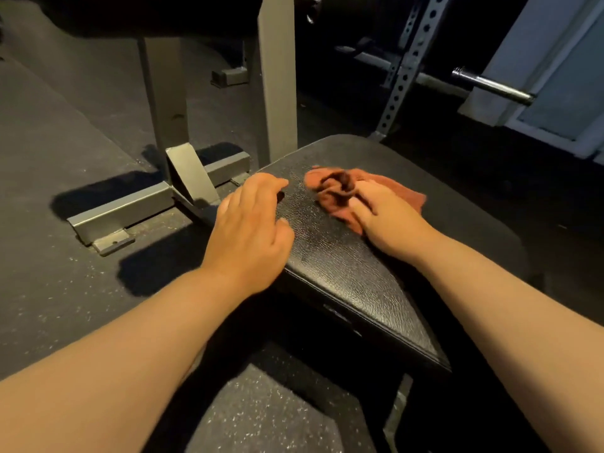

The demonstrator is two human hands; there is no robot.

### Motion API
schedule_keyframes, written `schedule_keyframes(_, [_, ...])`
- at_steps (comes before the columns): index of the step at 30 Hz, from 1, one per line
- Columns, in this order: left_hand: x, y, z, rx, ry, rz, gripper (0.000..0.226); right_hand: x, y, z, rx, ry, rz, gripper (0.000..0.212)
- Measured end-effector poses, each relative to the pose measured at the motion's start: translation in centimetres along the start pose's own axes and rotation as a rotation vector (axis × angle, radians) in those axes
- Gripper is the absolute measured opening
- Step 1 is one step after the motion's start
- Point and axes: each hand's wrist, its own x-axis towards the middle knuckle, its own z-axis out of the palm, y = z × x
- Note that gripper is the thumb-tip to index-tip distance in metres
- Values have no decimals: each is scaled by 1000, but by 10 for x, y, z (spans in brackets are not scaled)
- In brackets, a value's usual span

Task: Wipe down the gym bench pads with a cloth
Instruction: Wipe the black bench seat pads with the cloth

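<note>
A black textured bench pad (346,276) fills the middle of the head view, its near corner pointing toward me. On its far half lies a bunched orange-red cloth (330,188). My right hand (385,220) presses flat on the cloth, fingers spread over its near part, and looks slightly blurred. At the pad's left edge rests my left hand (251,230), fingers curled loosely over the rim and holding nothing.
A grey steel frame with a floor bar (130,207) and uprights (277,76) stands left and behind the pad on dark rubber flooring. A perforated rack post (402,76) and a chrome barbell sleeve (493,86) sit at the back right. Another dark pad (130,14) hangs overhead.
</note>
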Motion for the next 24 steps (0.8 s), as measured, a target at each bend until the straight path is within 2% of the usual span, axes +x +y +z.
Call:
schedule_keyframes(2, [1, 1, -1, 25, -22, -1, 47, -9, -6, 7, -86, 40, 128, 28])
schedule_keyframes(3, [2, 1, -2, 29, -35, 1, 45, -17, -19, 12, -89, 43, 135, 26])
schedule_keyframes(6, [5, 4, -7, -8, -77, -24, 39, -59, -62, 20, 32, 15, 18, 22])
schedule_keyframes(8, [6, 7, -11, -12, -90, -36, 40, -95, -68, 16, 7, -44, -34, 29])
schedule_keyframes(11, [6, 19, -12, 60, -115, -61, 41, -153, -40, -4, -65, -81, -20, 46])
schedule_keyframes(15, [-5, 52, -6, 95, -213, 10, 50, -212, 6, -26, -36, -53, 177, 48])
schedule_keyframes(18, [-13, 78, 8, 153, -253, 115, 47, -201, -11, -9, -120, 60, 226, 49])
schedule_keyframes(20, [-14, 92, 13, 140, -261, 121, 44, -176, -38, 12, -204, 121, 153, 52])
schedule_keyframes(24, [-1, 104, 21, 95, -300, 56, 42, -164, -48, 29, -243, 187, 52, 30])
